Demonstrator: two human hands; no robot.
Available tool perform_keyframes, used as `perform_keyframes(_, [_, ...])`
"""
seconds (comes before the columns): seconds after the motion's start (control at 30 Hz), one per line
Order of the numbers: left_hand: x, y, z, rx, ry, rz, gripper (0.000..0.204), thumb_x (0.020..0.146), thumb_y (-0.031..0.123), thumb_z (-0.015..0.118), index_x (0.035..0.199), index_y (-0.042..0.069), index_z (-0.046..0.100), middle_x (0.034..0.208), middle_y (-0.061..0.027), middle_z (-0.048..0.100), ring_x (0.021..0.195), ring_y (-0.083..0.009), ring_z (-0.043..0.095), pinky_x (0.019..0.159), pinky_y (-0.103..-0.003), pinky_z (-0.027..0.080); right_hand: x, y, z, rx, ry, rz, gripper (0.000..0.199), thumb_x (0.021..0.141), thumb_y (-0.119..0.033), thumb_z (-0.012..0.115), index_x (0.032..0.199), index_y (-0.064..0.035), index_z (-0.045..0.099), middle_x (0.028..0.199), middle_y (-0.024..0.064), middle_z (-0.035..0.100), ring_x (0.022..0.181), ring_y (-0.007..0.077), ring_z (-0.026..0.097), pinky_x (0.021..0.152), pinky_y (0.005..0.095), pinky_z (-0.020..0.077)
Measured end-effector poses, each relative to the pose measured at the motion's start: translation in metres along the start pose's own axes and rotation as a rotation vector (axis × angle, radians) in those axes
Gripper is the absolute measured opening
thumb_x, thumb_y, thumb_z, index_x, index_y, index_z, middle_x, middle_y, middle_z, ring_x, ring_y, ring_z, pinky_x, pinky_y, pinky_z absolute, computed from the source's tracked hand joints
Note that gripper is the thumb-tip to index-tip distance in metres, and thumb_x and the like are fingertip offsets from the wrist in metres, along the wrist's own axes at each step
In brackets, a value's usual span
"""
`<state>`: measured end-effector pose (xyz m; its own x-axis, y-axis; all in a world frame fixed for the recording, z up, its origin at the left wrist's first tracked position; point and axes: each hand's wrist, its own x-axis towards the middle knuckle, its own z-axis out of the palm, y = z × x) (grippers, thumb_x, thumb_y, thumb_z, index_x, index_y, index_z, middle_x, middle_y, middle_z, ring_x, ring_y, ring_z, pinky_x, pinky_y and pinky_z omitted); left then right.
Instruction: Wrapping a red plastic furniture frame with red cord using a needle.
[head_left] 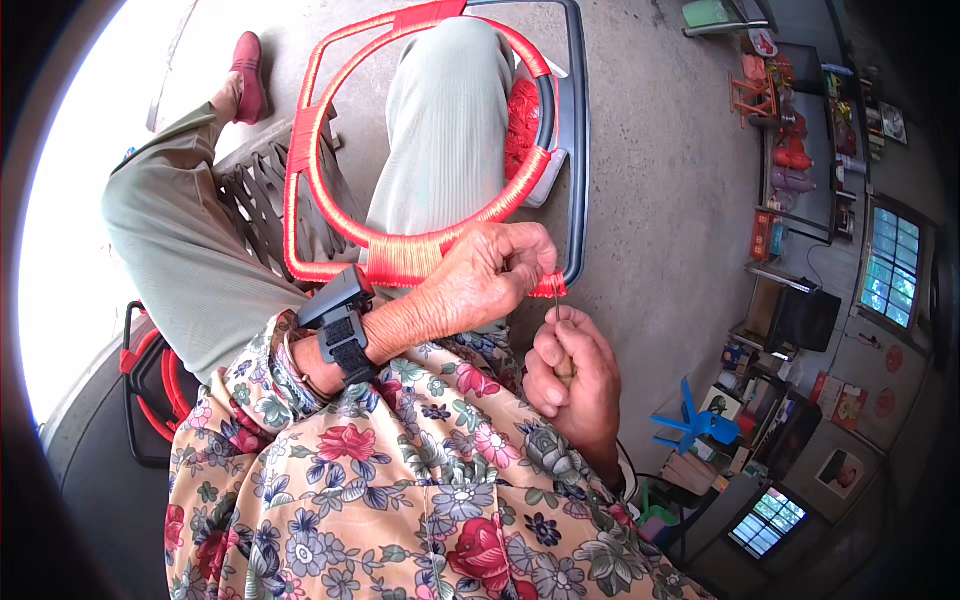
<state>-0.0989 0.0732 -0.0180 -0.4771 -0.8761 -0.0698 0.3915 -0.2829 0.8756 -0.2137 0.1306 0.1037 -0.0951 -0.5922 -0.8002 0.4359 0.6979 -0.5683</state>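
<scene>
Frame point(405, 262) of dark tubing, rectangular with an inner ring, partly wrapped in glossy red cord point(527, 182), occupies upper centre; the grey-trousered leg point(447, 120) within the ring presumably steadies it. Left hand point(497, 268): fingertips together beside the lower-right corner, any contents hidden. Right hand point(580, 375): clamped on a slender pale-handled tool point(566, 369), shaft toward the wrapping. Grey concrete floor point(655, 190); cluttered shelves point(792, 180), right.

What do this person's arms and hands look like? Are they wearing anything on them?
The left hand and right hand wear no gloves. The left sleeve is pale peach with a red, pink and grey-blue flower print. On the left wrist, a black strap carries a dark, boxy device. The right wrist is hard to make out.
</scene>
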Motion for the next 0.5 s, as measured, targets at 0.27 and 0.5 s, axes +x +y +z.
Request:
perform_keyframes(0.27, [0.002, 0.008, -0.005, 0.037, -0.065, -0.133, 0.010, 0.091, -0.003, 0.051, 0.095, 0.001, 0.059, 0.086, 0.0013, 0.057, 0.081, -0.0053, 0.053, 0.071, -0.022, 0.044, 0.003, -0.002, 0.000, 0.018, 0.018, -0.001, 0.012, 0.094, -0.015, 0.045, 0.101, -0.0055, 0.046, 0.073, 0.0041, 0.046, 0.042, 0.0098, 0.039, 0.035, 0.0235, 0.0309])
perform_keyframes(0.5, [0.004, 0.016, -0.008, 0.029, -0.080, -0.183, 0.009, 0.091, 0.001, 0.054, 0.094, 0.001, 0.062, 0.084, 0.0010, 0.062, 0.079, -0.0053, 0.055, 0.071, -0.022, 0.046, 0.002, -0.003, 0.002, -0.020, 0.010, -0.008, 0.012, 0.095, -0.015, 0.045, 0.101, -0.0054, 0.046, 0.072, 0.0047, 0.047, 0.042, 0.0102, 0.039, 0.035, 0.0240, 0.0310])
